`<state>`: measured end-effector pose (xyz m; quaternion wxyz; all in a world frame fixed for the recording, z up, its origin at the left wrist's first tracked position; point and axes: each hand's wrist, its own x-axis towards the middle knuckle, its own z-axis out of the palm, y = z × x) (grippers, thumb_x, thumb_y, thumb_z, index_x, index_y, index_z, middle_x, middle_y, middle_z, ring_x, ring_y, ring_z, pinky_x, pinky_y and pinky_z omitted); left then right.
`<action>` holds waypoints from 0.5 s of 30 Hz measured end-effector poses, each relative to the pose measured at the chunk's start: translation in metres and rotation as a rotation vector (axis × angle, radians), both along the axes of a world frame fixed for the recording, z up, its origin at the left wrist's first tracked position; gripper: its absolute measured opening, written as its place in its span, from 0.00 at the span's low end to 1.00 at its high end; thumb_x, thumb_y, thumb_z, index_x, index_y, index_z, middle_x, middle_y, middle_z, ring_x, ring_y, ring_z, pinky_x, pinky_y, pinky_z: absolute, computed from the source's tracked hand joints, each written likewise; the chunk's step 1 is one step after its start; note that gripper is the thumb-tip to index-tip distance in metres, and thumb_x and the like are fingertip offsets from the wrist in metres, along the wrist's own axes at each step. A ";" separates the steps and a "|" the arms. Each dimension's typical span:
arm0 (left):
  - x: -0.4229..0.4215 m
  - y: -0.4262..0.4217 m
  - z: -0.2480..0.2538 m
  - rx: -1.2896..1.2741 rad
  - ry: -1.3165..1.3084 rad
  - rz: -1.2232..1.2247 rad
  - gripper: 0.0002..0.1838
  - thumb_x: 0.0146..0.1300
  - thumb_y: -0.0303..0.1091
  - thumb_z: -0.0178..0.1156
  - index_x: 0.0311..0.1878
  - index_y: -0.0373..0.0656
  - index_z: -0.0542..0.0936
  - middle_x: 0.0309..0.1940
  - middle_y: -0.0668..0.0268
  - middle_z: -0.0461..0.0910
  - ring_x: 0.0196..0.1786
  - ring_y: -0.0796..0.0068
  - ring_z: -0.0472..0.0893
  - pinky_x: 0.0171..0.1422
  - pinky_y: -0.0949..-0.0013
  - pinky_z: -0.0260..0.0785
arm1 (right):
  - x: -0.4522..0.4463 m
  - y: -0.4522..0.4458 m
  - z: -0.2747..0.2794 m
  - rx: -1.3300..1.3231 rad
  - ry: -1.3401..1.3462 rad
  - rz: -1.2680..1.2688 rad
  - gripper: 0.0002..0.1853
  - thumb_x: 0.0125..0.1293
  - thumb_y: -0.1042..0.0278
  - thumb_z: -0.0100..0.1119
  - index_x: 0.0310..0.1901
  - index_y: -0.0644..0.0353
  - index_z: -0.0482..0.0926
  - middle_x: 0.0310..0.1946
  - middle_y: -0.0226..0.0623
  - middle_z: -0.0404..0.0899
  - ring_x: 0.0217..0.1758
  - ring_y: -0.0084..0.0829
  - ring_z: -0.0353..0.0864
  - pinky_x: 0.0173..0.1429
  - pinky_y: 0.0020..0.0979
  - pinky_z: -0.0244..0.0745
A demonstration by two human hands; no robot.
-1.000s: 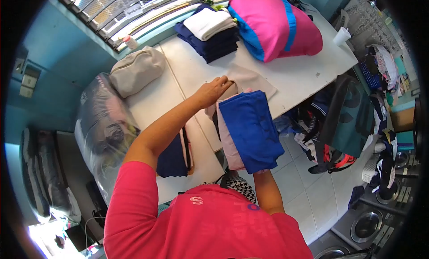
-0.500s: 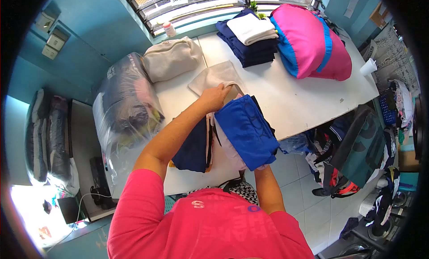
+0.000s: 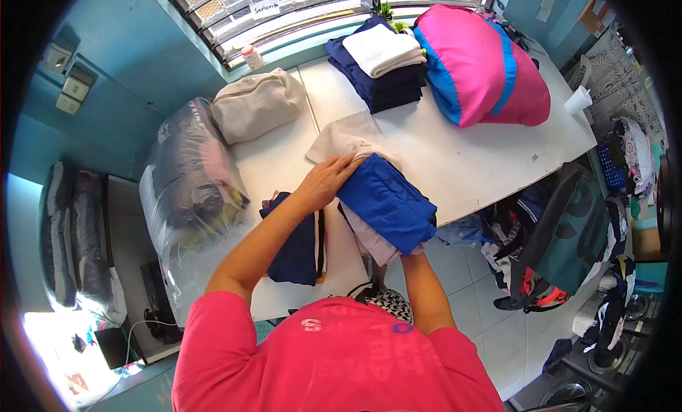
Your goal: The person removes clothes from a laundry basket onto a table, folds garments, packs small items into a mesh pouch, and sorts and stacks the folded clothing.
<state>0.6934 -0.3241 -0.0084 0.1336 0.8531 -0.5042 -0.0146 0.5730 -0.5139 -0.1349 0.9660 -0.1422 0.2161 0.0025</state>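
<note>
My left hand (image 3: 330,181) is at the near edge of a flat beige cloth bag (image 3: 355,133), its fingers closed over the rim where it meets a folded blue garment (image 3: 389,199). The far end of that garment lies against the bag's mouth; how far in it reaches is hidden. Beneath the blue garment shows a pale pink folded garment (image 3: 376,243). My right hand (image 3: 413,251) supports this stack from below at its near end, its fingers mostly hidden. Left of the stack, a folded navy garment (image 3: 295,252) lies on the white table (image 3: 472,167).
A plump beige pouch (image 3: 259,104) and a clear plastic bag of clothes (image 3: 195,192) stand at the left. Folded navy clothes (image 3: 387,89) carry a white cloth (image 3: 383,50). A pink-and-blue bag (image 3: 483,71) is at the back right, near a white cup (image 3: 578,100).
My left hand has come down from the lifted bag rim and lies lower, beside the blue garment. The stack's far end now meets the bag's mouth. The view has shifted slightly.
</note>
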 end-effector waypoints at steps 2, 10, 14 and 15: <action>-0.013 0.009 -0.016 0.015 0.055 0.074 0.40 0.43 0.18 0.55 0.64 0.41 0.57 0.61 0.55 0.60 0.59 0.55 0.64 0.61 0.64 0.61 | 0.007 0.000 -0.001 0.002 -0.005 0.011 0.38 0.55 0.35 0.49 0.58 0.58 0.65 0.51 0.38 0.73 0.49 0.31 0.75 0.53 0.31 0.70; -0.038 -0.018 -0.011 -0.267 0.159 0.354 0.41 0.39 0.15 0.50 0.64 0.35 0.54 0.67 0.58 0.50 0.64 0.54 0.59 0.61 0.63 0.62 | 0.030 0.006 -0.009 0.031 0.002 0.059 0.38 0.55 0.35 0.50 0.58 0.59 0.66 0.50 0.38 0.73 0.48 0.31 0.75 0.53 0.31 0.70; -0.027 -0.023 -0.015 -0.251 0.120 0.333 0.42 0.39 0.15 0.50 0.65 0.36 0.54 0.67 0.56 0.50 0.64 0.53 0.58 0.63 0.63 0.60 | 0.035 0.011 -0.013 0.032 0.023 0.081 0.38 0.55 0.35 0.50 0.58 0.59 0.66 0.50 0.39 0.74 0.48 0.31 0.75 0.53 0.31 0.70; -0.025 -0.024 -0.019 -0.251 0.145 0.318 0.42 0.39 0.15 0.50 0.65 0.36 0.53 0.67 0.55 0.50 0.65 0.53 0.57 0.65 0.63 0.57 | 0.035 0.011 -0.014 0.033 0.031 0.088 0.38 0.55 0.35 0.50 0.58 0.59 0.66 0.49 0.39 0.74 0.48 0.31 0.75 0.53 0.31 0.70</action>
